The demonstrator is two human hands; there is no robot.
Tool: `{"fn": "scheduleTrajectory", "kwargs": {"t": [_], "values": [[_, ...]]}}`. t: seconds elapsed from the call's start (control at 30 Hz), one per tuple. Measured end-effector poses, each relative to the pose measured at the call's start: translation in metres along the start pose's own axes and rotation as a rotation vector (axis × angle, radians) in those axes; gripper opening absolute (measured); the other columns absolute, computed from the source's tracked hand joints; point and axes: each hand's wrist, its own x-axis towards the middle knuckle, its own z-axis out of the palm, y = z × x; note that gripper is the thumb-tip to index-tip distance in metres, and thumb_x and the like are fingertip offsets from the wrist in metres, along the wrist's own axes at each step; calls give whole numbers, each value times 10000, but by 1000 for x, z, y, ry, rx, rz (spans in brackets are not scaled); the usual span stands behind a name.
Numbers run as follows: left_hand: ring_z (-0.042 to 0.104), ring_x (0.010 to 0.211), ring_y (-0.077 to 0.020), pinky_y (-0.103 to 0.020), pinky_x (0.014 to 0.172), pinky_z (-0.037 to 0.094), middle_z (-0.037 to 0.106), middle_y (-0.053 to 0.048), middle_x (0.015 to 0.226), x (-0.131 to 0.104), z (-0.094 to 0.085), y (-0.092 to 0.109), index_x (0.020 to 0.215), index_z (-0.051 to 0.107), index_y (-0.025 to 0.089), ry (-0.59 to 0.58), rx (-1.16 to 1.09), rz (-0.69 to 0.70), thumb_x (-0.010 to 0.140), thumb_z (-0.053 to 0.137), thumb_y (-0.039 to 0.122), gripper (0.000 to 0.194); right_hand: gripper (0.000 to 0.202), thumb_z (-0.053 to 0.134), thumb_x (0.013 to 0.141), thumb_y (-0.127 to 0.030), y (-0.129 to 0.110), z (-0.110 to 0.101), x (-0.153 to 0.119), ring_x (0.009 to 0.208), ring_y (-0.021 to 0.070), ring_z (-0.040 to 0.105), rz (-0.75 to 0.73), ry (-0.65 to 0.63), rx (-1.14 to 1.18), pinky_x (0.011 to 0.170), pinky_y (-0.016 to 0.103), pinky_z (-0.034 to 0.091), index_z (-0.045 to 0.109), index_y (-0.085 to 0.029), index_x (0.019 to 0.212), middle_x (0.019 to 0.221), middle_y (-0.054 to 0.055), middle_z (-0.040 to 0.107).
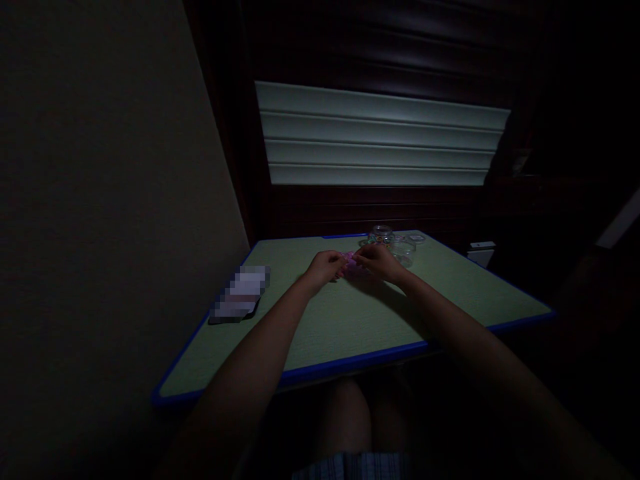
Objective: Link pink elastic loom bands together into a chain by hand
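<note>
Pink material (355, 267) is pinched by fingers (336, 257) of left hand (323, 269) and right hand (379, 261).

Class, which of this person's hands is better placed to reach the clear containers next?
Probably the right hand: it is close beside the clear containers, while the left hand is farther away, across the pink item. Both hands seem to be pinching it, though.

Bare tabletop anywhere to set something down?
Between the forearms, to the near blue edge; also right of the right forearm. Crowded: far side, clear jars beyond the right hand, pink material between it and the left hand. Left: pixelated item.
</note>
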Motion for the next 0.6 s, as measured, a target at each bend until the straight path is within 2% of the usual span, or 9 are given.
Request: {"fn": "scheduleTrajectory", "kwargs": {"t": [0.2,0.33,0.4,0.47,0.6], "values": [[493,508,-85,-199,485,388,548,-15,604,1,-2,-1,732,567,126,15,150,95,744,489,382,268,218,504,757,-281,-1,-6,-2,602,108,530,-90,23,-118,575,212,374,631,-104,760,670,45,621],[537,663,-129,-229,610,404,591,-43,698,-4,-7,-2,701,579,140,57,554,310,792,412,346,280,178,509,751,-236,-2,-14,-3,615,118,533,-66,82,-305,580,219,361,648,-136,799,729,58,639],[542,758,-153,-253,690,395,605,-61,800,-9,-10,0,755,588,154,64,818,431,809,391,326,267,175,505,754,-231,-3,-19,-5,637,129,537,-25,142,-388,583,226,351,651,-155,814,756,61,641],[543,795,-164,-261,717,385,600,-72,852,-15,-10,3,802,590,158,31,1011,477,820,376,304,260,175,494,759,-224,-3,-25,-6,658,138,536,-1,228,-457,588,233,343,650,-167,815,784,64,636],[540,828,-168,-256,715,384,591,-81,889,-20,-8,9,860,585,156,28,1148,523,844,324,286,292,215,441,790,-225,-2,-41,-8,695,157,524,19,470,-560,624,252,343,641,-163,841,829,81,615]]}}
